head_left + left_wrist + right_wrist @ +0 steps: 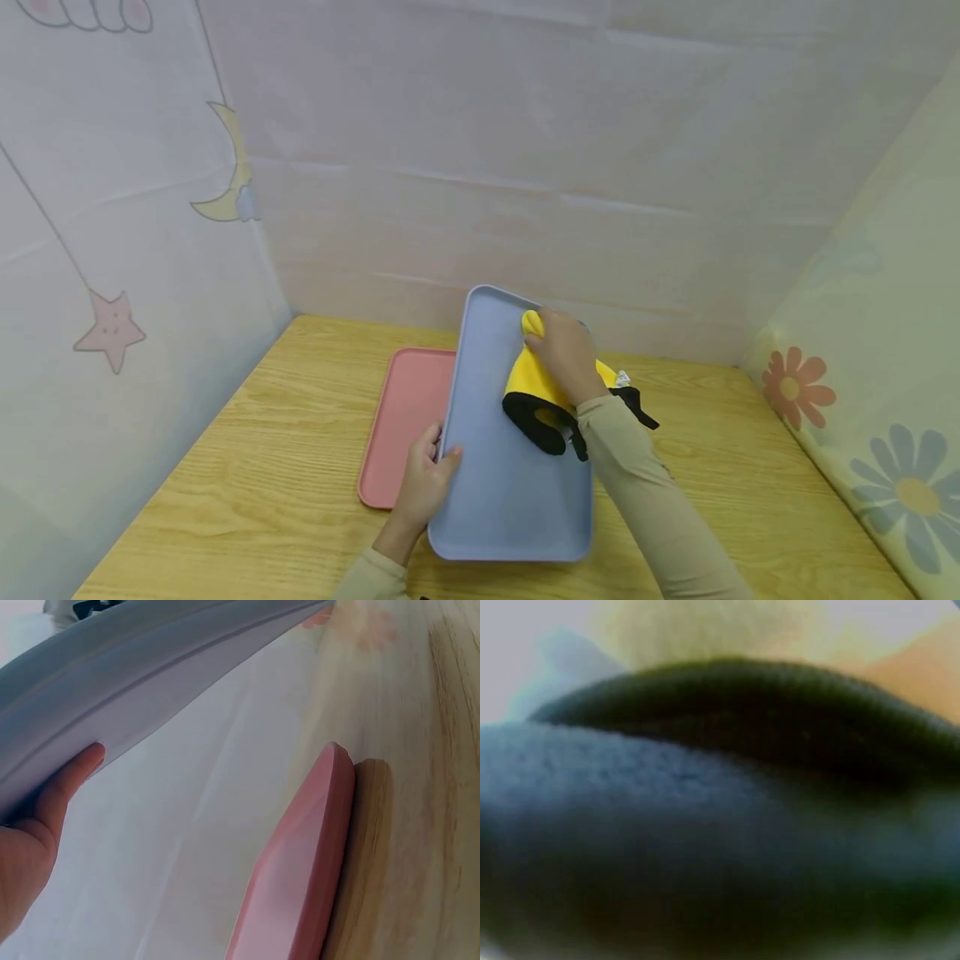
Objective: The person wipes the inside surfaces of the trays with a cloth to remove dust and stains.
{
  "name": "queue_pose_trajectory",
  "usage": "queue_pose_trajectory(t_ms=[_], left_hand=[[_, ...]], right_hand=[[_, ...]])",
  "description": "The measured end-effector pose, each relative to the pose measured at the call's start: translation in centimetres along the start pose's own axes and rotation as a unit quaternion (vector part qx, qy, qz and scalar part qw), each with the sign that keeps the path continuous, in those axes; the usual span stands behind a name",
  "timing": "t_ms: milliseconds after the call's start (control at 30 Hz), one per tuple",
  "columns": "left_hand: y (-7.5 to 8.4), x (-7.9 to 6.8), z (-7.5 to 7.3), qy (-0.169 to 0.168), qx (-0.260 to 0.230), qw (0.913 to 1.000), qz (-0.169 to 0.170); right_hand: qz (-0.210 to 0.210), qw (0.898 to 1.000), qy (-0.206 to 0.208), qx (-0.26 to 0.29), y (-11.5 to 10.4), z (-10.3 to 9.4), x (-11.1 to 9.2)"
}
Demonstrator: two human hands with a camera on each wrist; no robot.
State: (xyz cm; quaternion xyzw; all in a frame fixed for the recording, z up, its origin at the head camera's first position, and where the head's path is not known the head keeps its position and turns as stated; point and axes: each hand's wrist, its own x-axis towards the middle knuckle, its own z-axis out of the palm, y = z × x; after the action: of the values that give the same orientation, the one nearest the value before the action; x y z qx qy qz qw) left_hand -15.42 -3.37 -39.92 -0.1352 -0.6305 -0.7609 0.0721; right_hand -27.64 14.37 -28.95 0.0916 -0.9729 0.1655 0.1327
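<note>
A blue tray (487, 467) is held tilted up off the table, its long side running away from the person. My left hand (425, 482) grips its left edge, thumb over the rim and fingers underneath; the left wrist view shows a finger against the tray's underside. A yellow cloth with black trim (529, 377) is bunched in my right hand (568, 350), against the upper right part of the tray's inner face. One black corner and a white label stick out past the tray's right side. The right wrist view is filled by blurred dark fabric.
A pink tray (405, 417) lies on the wooden table (270, 442), partly hidden behind the blue one. Pale printed curtains (525, 167) enclose the table at the back and on both sides.
</note>
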Motion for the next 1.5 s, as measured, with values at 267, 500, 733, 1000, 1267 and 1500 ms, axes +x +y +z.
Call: queue_pose_trajectory(t_ms=[267,500,733,1000,1267,1500], left_hand=[[-0.2,-0.1,-0.3,0.024,-0.030,0.9993,0.002],[-0.1,0.1,-0.4,0.040,-0.042,0.9983,0.002],[0.1,0.1,-0.5,0.045,-0.046,0.9979,-0.010],[0.2,0.2,-0.6,0.050,-0.049,0.9975,-0.007],[0.0,0.2,-0.8,0.059,-0.046,0.9970,-0.021],[-0.2,0.4,-1.1,0.035,-0.030,0.9968,-0.065]], right_hand=[[0.027,0.999,-0.025,0.008,3.3,0.8,-0.4],[0.048,0.998,-0.038,-0.002,5.1,1.0,-0.4],[0.061,0.998,-0.033,0.009,5.6,1.6,-0.5],[0.074,0.995,-0.025,0.061,5.6,2.3,-0.3],[0.058,0.993,-0.023,0.101,5.5,2.2,-0.5],[0.073,0.993,-0.027,0.090,5.3,2.0,-0.8]])
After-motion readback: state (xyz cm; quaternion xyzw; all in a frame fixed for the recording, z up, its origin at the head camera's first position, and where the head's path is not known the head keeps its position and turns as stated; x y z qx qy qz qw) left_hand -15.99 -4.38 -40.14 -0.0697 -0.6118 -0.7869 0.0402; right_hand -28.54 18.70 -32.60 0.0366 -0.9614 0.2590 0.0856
